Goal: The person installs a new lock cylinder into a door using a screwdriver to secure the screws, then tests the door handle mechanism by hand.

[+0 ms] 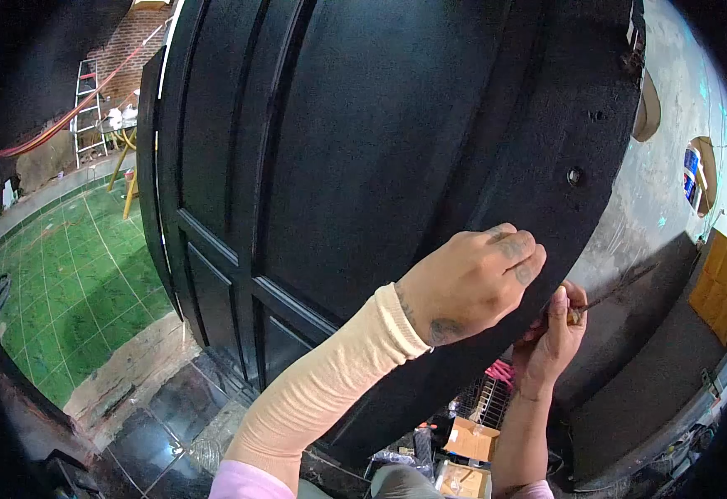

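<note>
A black panelled door (363,141) fills the middle of the view, with a round hole (575,175) near its right edge. My left hand (475,279), below a cream sleeve, is closed against the door's face, its fingers curled; what they hold, if anything, is hidden. To the right, beside the door's edge, my right hand (559,328) pinches a thin rod-like tool (621,287) near a small yellowish part. The tool points up and to the right, away from the door. Part of my right hand's fingers is hidden behind the thumb.
Open cardboard boxes (471,439) and a wire rack (491,401) lie low between my arms. A grey wall (638,208) stands at right, with a yellow envelope-like sheet (715,283). At left are a green tiled floor (72,274), a ladder (87,112) and a hammock (64,121).
</note>
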Motion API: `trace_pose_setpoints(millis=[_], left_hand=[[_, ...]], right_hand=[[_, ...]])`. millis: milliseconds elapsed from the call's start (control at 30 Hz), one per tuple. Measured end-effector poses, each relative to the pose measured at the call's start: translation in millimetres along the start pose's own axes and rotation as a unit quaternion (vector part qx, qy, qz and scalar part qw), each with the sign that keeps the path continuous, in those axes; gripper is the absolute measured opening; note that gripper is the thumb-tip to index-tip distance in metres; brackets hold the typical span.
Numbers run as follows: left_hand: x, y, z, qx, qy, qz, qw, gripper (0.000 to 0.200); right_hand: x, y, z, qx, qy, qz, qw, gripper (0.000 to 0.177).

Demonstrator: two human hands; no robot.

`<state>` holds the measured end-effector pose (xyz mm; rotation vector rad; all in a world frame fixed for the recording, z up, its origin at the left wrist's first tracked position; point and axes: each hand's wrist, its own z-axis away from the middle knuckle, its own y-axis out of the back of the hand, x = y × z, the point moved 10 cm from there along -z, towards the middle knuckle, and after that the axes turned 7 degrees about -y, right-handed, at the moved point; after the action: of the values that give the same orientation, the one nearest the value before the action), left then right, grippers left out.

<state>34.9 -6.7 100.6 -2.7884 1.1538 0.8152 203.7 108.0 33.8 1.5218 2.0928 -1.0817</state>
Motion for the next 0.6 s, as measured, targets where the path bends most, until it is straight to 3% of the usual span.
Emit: trace_pose_setpoints(millis=[600], left_hand=[[-7,-4,5,0.013,0.03,0.026,0.999,0.039]], right_hand=[[-13,-4,4,0.014,0.059,0.07,0.996,0.012]])
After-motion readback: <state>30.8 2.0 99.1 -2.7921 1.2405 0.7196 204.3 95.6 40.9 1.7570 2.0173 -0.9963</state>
